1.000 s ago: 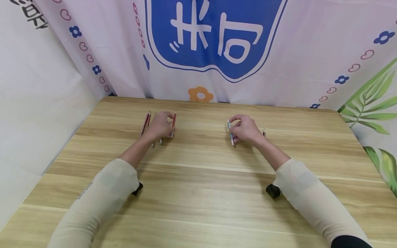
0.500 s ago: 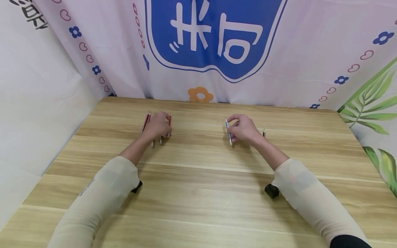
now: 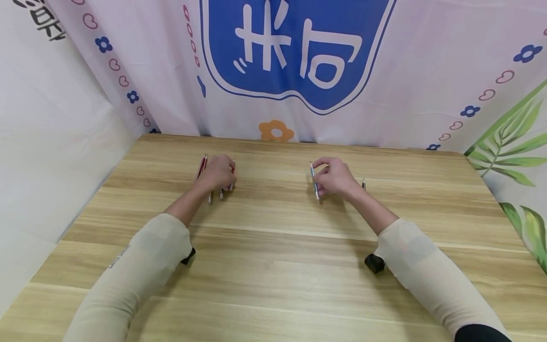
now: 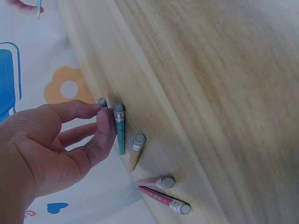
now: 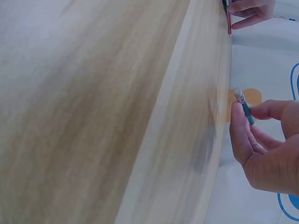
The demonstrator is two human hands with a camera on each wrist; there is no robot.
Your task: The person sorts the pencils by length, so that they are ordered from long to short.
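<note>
In the head view my left hand (image 3: 219,174) is at the back left of the table, pinching a red pencil (image 3: 233,167) between thumb and finger. Seen from the left wrist, the eraser end of that pencil (image 4: 102,102) shows at the fingertips. Right beside it lies a green pencil (image 4: 120,133), then a tan pencil (image 4: 135,154) and two red pencils (image 4: 159,182) that meet at one end. Across the table my right hand (image 3: 336,175) pinches a blue-green pencil (image 3: 314,178), held upright-tilted above the wood. Its eraser end (image 5: 238,92) is plain in the right wrist view.
A dark pencil (image 3: 363,184) lies behind the right wrist, partly hidden. The wooden table (image 3: 273,275) ends against a printed cloth (image 3: 171,95) at the back. Black wrist-worn pieces (image 3: 374,262) hang under both sleeves.
My left hand has shifted the red pencil a little left, toward the other pencils. The right hand moved slightly left with its pencil, then stayed still.
</note>
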